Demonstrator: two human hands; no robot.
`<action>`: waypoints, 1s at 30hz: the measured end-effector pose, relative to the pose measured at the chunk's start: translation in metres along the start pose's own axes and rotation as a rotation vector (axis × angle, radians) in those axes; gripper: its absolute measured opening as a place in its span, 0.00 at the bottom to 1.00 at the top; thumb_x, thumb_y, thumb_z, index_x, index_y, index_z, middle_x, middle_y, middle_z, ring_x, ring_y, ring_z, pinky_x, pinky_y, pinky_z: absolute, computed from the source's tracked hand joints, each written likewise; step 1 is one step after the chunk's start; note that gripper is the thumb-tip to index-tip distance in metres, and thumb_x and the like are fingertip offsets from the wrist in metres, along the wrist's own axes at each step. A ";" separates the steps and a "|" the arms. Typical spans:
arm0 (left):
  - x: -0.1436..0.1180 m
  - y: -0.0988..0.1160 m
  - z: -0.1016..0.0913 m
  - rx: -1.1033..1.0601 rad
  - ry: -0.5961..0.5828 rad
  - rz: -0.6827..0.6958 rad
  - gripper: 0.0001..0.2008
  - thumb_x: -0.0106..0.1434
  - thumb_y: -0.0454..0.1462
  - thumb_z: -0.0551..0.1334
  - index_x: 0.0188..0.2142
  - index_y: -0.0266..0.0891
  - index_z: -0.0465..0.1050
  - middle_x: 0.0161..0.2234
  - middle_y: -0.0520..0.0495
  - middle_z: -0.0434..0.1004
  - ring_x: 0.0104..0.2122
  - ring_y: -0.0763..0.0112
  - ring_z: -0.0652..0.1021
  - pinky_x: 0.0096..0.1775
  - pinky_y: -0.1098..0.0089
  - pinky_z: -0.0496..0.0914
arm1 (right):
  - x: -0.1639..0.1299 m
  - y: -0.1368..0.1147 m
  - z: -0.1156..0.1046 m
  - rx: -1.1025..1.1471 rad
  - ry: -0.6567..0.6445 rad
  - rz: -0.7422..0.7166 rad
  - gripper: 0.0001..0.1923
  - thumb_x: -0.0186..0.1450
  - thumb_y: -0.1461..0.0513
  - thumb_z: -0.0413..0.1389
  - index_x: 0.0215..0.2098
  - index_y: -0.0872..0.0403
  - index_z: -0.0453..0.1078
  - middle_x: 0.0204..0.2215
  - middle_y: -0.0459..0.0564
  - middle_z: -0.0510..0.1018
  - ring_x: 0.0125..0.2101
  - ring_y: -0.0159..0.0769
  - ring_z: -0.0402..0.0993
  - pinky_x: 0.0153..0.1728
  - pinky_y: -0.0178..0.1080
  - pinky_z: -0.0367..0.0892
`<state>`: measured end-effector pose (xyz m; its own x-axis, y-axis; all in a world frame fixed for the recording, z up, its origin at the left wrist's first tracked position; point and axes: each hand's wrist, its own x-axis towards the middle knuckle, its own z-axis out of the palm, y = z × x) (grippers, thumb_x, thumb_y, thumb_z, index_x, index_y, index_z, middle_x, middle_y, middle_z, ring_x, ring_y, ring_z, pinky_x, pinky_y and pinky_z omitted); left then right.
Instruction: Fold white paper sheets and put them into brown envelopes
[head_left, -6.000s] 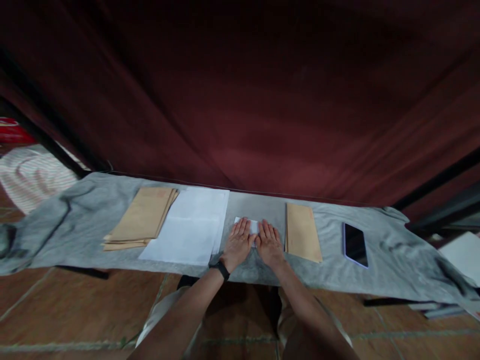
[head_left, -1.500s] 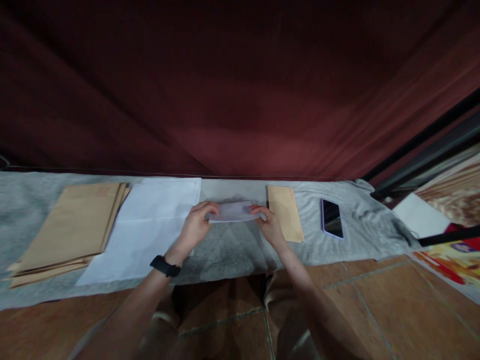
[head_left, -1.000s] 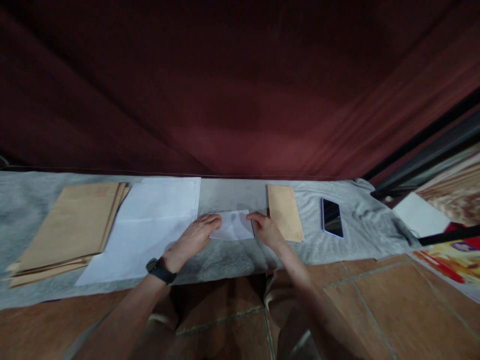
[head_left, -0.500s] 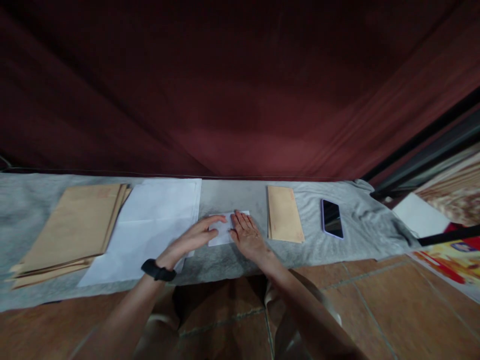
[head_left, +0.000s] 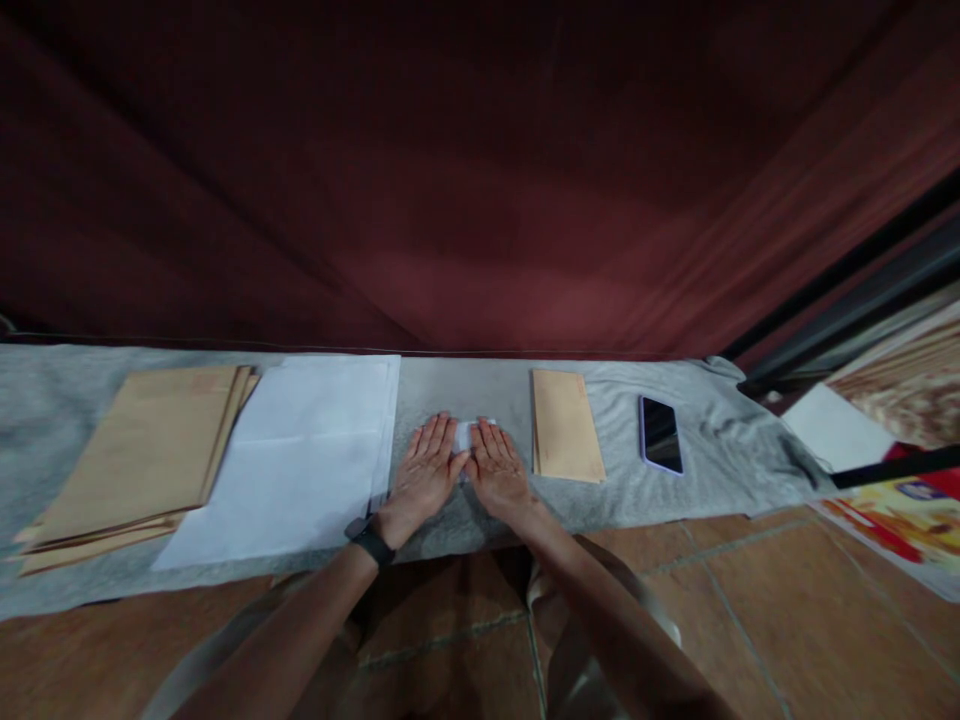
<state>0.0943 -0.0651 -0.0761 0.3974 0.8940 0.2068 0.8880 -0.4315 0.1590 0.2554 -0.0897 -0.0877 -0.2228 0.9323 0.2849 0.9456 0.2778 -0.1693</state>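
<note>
My feed: left hand and right hand lie flat, palms down, side by side, thumbs about meeting, fingers straight, on a small white paper, roughly midway between near and far edges of the cloth-covered counter. White sheets left, reaching the far edge; envelope stack beyond. Brown envelope right, then phone nearer the right end.

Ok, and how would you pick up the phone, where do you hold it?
Probably around the middle of the phone, by its two long edges, coming from above. It lies flat on the grey cloth, screen up, with nothing on it and both long edges free. The right grip is nearer, but rests flat on the small white paper.
</note>
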 end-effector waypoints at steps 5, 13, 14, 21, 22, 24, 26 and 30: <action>-0.003 -0.001 0.002 -0.014 0.024 -0.044 0.31 0.73 0.45 0.45 0.68 0.26 0.55 0.69 0.31 0.54 0.70 0.55 0.55 0.68 0.52 0.53 | -0.004 0.007 -0.001 -0.010 0.010 0.069 0.29 0.75 0.57 0.44 0.70 0.64 0.54 0.69 0.61 0.58 0.69 0.45 0.52 0.67 0.50 0.53; -0.010 -0.005 0.005 -0.054 0.097 -0.098 0.35 0.71 0.50 0.48 0.69 0.29 0.53 0.69 0.30 0.55 0.70 0.52 0.55 0.67 0.50 0.54 | -0.010 0.013 -0.003 0.002 0.065 0.111 0.30 0.75 0.56 0.45 0.70 0.62 0.53 0.68 0.62 0.60 0.68 0.48 0.56 0.66 0.52 0.55; -0.011 -0.005 0.004 -0.049 0.092 -0.101 0.35 0.71 0.51 0.48 0.69 0.28 0.53 0.69 0.30 0.55 0.70 0.51 0.55 0.67 0.50 0.54 | -0.011 0.013 -0.004 -0.001 0.073 0.117 0.30 0.75 0.56 0.45 0.70 0.62 0.54 0.68 0.63 0.61 0.68 0.48 0.57 0.66 0.52 0.55; -0.010 -0.005 0.001 -0.033 0.056 -0.102 0.36 0.71 0.52 0.48 0.68 0.28 0.56 0.70 0.30 0.53 0.70 0.50 0.54 0.67 0.49 0.53 | -0.009 0.006 -0.013 0.001 0.022 0.175 0.30 0.74 0.56 0.46 0.68 0.68 0.56 0.68 0.65 0.58 0.68 0.50 0.54 0.67 0.51 0.52; -0.010 -0.006 0.002 -0.034 0.054 -0.097 0.36 0.71 0.52 0.48 0.68 0.29 0.56 0.70 0.30 0.53 0.70 0.50 0.54 0.67 0.49 0.54 | -0.007 0.005 -0.014 0.016 0.017 0.158 0.30 0.74 0.57 0.46 0.69 0.67 0.56 0.69 0.64 0.57 0.69 0.49 0.53 0.67 0.51 0.52; -0.010 -0.007 0.002 -0.035 0.051 -0.085 0.36 0.71 0.53 0.49 0.68 0.30 0.56 0.70 0.31 0.54 0.70 0.50 0.54 0.67 0.49 0.54 | -0.003 0.003 -0.015 0.049 0.010 0.107 0.29 0.75 0.57 0.45 0.70 0.64 0.54 0.70 0.60 0.56 0.69 0.47 0.51 0.68 0.51 0.52; -0.010 -0.008 0.002 -0.037 0.049 -0.079 0.35 0.71 0.52 0.48 0.68 0.31 0.55 0.70 0.31 0.53 0.70 0.50 0.54 0.67 0.49 0.53 | -0.001 0.001 -0.014 0.068 0.003 0.058 0.29 0.75 0.56 0.44 0.71 0.61 0.53 0.70 0.58 0.56 0.70 0.44 0.51 0.68 0.51 0.51; -0.013 -0.007 0.002 -0.043 0.058 -0.087 0.35 0.71 0.50 0.48 0.68 0.28 0.55 0.70 0.28 0.51 0.70 0.49 0.53 0.67 0.48 0.54 | -0.002 -0.001 -0.009 0.048 -0.005 0.022 0.29 0.76 0.55 0.44 0.70 0.61 0.54 0.69 0.58 0.57 0.70 0.44 0.51 0.68 0.50 0.51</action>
<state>0.0829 -0.0733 -0.0820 0.3039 0.9205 0.2457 0.9072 -0.3583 0.2203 0.2575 -0.0939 -0.0795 -0.2037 0.9393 0.2762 0.9377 0.2683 -0.2206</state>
